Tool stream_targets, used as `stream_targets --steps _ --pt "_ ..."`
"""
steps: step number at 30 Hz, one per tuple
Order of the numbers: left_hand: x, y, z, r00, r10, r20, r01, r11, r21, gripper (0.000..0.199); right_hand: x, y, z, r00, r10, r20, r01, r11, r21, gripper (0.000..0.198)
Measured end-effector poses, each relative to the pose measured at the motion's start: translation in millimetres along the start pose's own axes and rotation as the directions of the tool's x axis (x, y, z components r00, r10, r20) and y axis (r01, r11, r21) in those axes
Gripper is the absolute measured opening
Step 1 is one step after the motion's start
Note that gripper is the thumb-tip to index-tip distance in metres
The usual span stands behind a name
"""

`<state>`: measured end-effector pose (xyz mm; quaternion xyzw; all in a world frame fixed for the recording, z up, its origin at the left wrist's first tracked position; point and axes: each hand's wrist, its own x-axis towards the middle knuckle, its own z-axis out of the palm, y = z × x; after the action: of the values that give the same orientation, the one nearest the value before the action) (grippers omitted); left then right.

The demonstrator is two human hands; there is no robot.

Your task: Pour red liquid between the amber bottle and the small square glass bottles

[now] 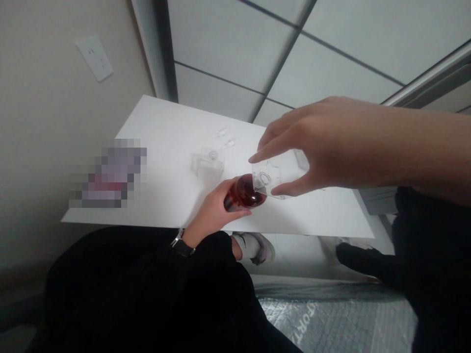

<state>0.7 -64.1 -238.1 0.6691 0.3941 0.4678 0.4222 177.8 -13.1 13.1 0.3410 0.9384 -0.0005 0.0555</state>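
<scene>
My left hand (217, 202), a black-strapped watch on its wrist, is wrapped round a clear cup of dark red liquid (250, 191) at the table's near edge. Above the cup's right side, my right hand (305, 144) grips a clear squarish plastic piece (263, 178) with a ring shape in its middle, between thumb and fingertips. Part of the piece overlaps the cup in view; whether they touch I cannot tell. A similar clear plastic piece (209, 162) lies left of the cup on the white table (165, 147).
Small clear bits (228, 142) lie behind the cup. Another clear item (301, 159) shows partly behind my right hand. A blurred-out object (114, 171) is at the table's left end. A wall outlet (94, 58) and white panels (228, 39) stand beyond.
</scene>
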Motion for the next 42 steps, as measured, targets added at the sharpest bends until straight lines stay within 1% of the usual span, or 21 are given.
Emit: stream_targets --steps 2,4,8,13,15,18,21,23,25,28,31,32,33,34,37,40,42 --pt "0.1 0.1 -0.1 1.0 0.003 0.005 -0.003 1.0 0.005 0.079 -5.1 -0.8 -0.2 0.999 0.01 0.035 -0.009 1.0 -0.028 0.038" --pt "0.2 0.5 0.3 1.0 -0.002 0.003 0.002 1.0 -0.008 0.079 -12.6 2.2 3.3 1.0 0.021 0.016 -0.021 1.0 0.002 0.039" --pt "0.6 1.4 1.2 1.0 -0.008 0.0 0.008 1.0 -0.027 0.078 -28.5 15.6 17.0 0.999 0.021 -0.026 -0.016 0.987 0.163 0.042" --pt "1.2 2.0 0.5 1.0 0.018 -0.005 -0.018 1.0 0.024 0.078 -42.2 29.2 39.7 0.992 0.016 -0.124 0.031 0.93 0.366 0.053" --pt "1.5 2.1 0.3 1.0 0.022 -0.002 -0.021 0.999 0.024 0.079 -47.5 31.6 49.8 0.985 0.045 -0.164 0.028 0.908 0.417 0.054" --pt "2.1 2.1 0.6 1.0 0.011 -0.005 -0.011 1.0 0.025 0.08 -57.6 33.9 66.6 0.967 0.125 -0.221 0.004 0.863 0.505 0.055" --pt "2.5 2.5 0.8 1.0 -0.012 -0.001 0.012 1.0 0.02 0.078 -70.1 36.6 86.6 0.948 0.204 -0.244 -0.003 0.773 0.634 0.064" --pt "2.4 3.2 0.7 1.0 -0.027 0.003 0.027 1.0 0.009 0.076 -77.6 38.5 101.4 0.934 0.251 -0.255 0.012 0.691 0.723 0.072" --pt "1.9 4.3 0.4 0.999 -0.032 -0.002 0.032 0.999 0.013 0.074 -81.8 41.0 117.1 0.908 0.311 -0.281 0.038 0.607 0.794 0.076" --pt "0.8 6.9 -0.3 0.999 -0.04 -0.006 0.04 0.999 0.024 0.074 -77.1 48.3 142.9 0.841 0.428 -0.33 0.093 0.487 0.869 0.073" --pt "0.1 10.8 -1.6 0.998 -0.06 0.003 0.06 0.998 0.017 0.075 -56.6 59.3 171.3 0.759 0.543 -0.359 0.147 0.394 0.907 0.071" --pt "-0.1 12.3 -2.2 0.998 -0.069 0.007 0.069 0.998 0.014 0.076 -46.9 62.5 180.4 0.743 0.568 -0.352 0.151 0.37 0.917 0.072" --pt "-0.2 13.8 -2.7 0.997 -0.08 0.01 0.08 0.997 0.011 0.076 -36.5 65.1 189.0 0.742 0.58 -0.336 0.148 0.347 0.926 0.073" --pt "-0.3 15.1 -3.1 0.996 -0.091 0.013 0.091 0.996 0.007 0.076 -25.9 66.9 196.5 0.753 0.578 -0.314 0.14 0.325 0.935 0.073" --pt "-1.0 17.2 -3.8 0.992 -0.125 0.016 0.125 0.992 -0.002 0.077 2.8 68.0 211.9 0.817 0.516 -0.258 0.118 0.288 0.95 0.068" --pt "-1.9 17.2 -3.8 0.989 -0.149 0.017 0.149 0.989 -0.005 0.077 21.1 65.7 218.0 0.879 0.426 -0.215 0.087 0.3 0.95 0.061" --pt "-2.0 17.3 -4.0 0.986 -0.164 0.023 0.164 0.986 -0.007 0.077 28.0 63.4 220.2 0.914 0.368 -0.172 0.052 0.314 0.948 0.062"
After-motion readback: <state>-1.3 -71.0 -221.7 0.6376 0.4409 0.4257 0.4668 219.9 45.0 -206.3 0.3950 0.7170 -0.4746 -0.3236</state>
